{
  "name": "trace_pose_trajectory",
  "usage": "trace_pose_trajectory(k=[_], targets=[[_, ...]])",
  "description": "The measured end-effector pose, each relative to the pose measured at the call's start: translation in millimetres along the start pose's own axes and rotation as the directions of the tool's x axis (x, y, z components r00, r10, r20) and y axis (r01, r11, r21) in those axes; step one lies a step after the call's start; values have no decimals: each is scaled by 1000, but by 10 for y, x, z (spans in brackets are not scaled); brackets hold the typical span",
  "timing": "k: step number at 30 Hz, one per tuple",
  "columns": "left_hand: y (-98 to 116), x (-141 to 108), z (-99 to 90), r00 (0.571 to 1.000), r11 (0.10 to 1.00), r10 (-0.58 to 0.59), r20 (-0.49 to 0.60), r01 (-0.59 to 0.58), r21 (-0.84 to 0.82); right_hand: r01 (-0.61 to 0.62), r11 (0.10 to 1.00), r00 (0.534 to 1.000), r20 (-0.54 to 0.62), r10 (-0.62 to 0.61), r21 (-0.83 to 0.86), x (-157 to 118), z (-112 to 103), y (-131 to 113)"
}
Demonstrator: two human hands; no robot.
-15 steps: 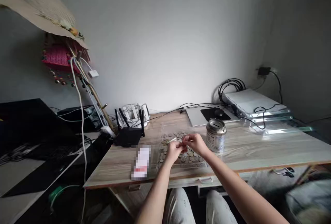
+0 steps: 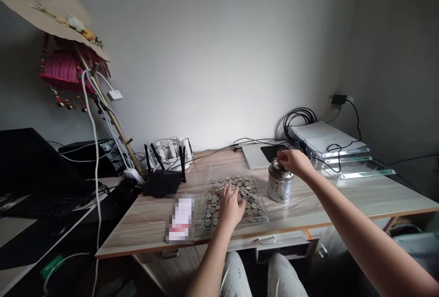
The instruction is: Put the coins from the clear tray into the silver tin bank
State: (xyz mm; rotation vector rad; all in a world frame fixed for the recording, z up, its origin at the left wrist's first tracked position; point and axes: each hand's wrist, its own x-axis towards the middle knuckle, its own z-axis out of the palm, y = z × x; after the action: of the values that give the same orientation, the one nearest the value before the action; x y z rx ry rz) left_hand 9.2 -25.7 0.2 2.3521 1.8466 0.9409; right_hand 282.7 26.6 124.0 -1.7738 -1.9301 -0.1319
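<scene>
A clear tray (image 2: 260,218) on the desk holds many silver and brass-coloured coins (image 2: 214,200). My left hand (image 2: 231,203) lies over them, fingers spread, palm down. A thin pale strip (image 2: 220,190) shows by its fingertips; whether they touch it I cannot tell. To the right of the tray stands a metal can (image 2: 279,189) with a worn printed side. My right hand (image 2: 294,161) is at the can's top with its fingers pinched together and pointing down. The hand covers most of the lid, and whatever the fingers hold is hidden.
A blurred white packet (image 2: 181,219) lies left of the tray. Behind it sits a black router (image 2: 163,182) with upright antennas. At the back are a silver laptop-like slab (image 2: 254,157), a stack of flat panels (image 2: 329,137) and black cables (image 2: 298,116). The desk's front edge (image 2: 137,252) is near my knees.
My hands were together above the coins. My right hand has moved right to the top of the can, while my left hand has come down and spread over the coins. The view has shifted slightly.
</scene>
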Motion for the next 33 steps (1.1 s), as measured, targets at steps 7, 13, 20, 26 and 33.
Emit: trace_pose_trajectory(k=[7,13,20,26,33], targets=[[-27,16,-7,967,989,-147,209,144,33,32,983,998,65,-21,-180,92,32,-50],[-34,21,-12,965,989,-147,218,149,10,59,982,992,125,-36,-179,215,133,-70],[-35,32,-8,975,991,-133,178,133,10,37,996,995,95,-29,-80,148,152,-38],[-29,25,10,983,988,-144,115,137,66,267,958,935,-214,-284,-106,-176,98,-89],[-62,15,47,976,981,-182,121,171,96,274,940,936,-169,-310,-202,-408,206,-21]])
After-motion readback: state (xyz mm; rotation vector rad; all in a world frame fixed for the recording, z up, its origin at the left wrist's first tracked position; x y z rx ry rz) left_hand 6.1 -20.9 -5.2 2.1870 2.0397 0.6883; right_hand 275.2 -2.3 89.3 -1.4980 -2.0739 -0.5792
